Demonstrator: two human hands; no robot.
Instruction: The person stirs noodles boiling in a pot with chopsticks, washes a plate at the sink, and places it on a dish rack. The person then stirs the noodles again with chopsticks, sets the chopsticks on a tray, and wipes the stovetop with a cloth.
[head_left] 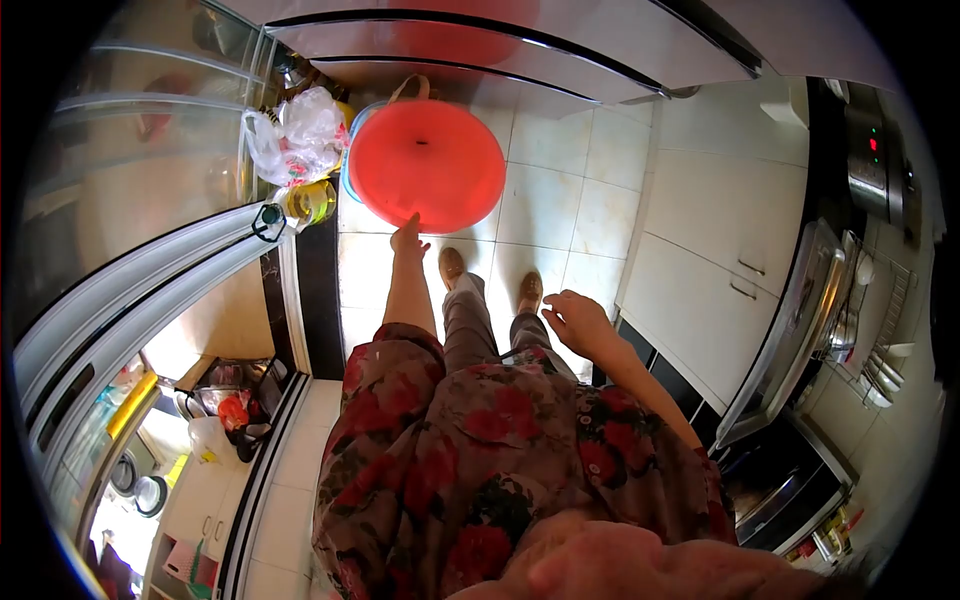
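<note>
A round red plastic lid or basin point(428, 165) is held out in front of me, above the tiled floor. My left hand point(408, 236) pinches its near edge. Beneath and behind it, a blue rim and a beige strap show at its left side; the rest of that item is hidden. My right hand point(577, 321) hangs in the air to the right, away from the red piece, with its fingers apart and slightly bent, and nothing in it.
Plastic bags point(308, 130) and a bottle of yellow liquid point(312, 203) stand left of the red piece, by a sliding door frame point(150, 290). White cabinets point(710, 225) line the right side. Drawers point(480, 35) lie ahead. My shoes point(530, 288) are on the tiles.
</note>
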